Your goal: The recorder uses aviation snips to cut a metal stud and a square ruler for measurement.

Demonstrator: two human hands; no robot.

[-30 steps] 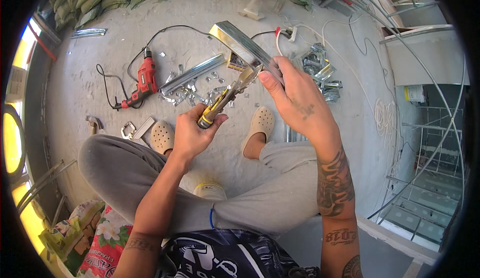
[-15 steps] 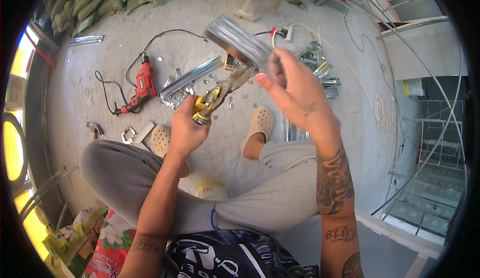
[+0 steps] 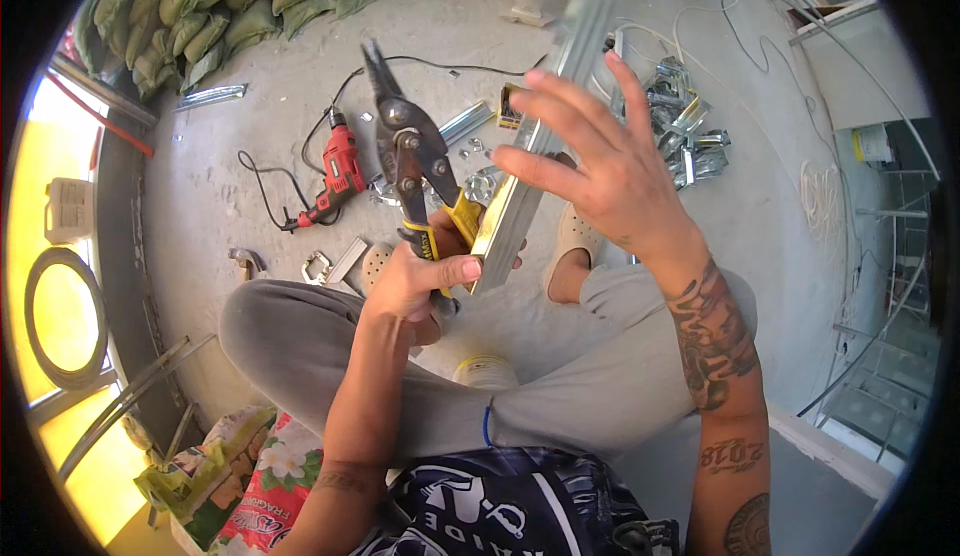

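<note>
My left hand (image 3: 410, 281) is closed round the yellow-handled tin snips (image 3: 412, 143) and the lower end of a silvery metal channel (image 3: 505, 221). The snips' dark jaws point up and away, clear of the metal. Sloping up to the far right, the channel runs out past the top edge of the head view. My right hand (image 3: 625, 181) is open with fingers spread, in front of the channel's middle; whether a fingertip touches it I cannot tell.
A red drill (image 3: 340, 166) with a black cord lies on the floor, left of metal offcuts (image 3: 685, 106). A hammer (image 3: 245, 261) and a locking clamp (image 3: 318, 268) lie by my left knee. Green sandbags (image 3: 200, 16) are stacked at the far left.
My left hand has taken hold of the channel's end along with the snips. The channel has swung to slope up rightward. My right hand has opened its fingers.
</note>
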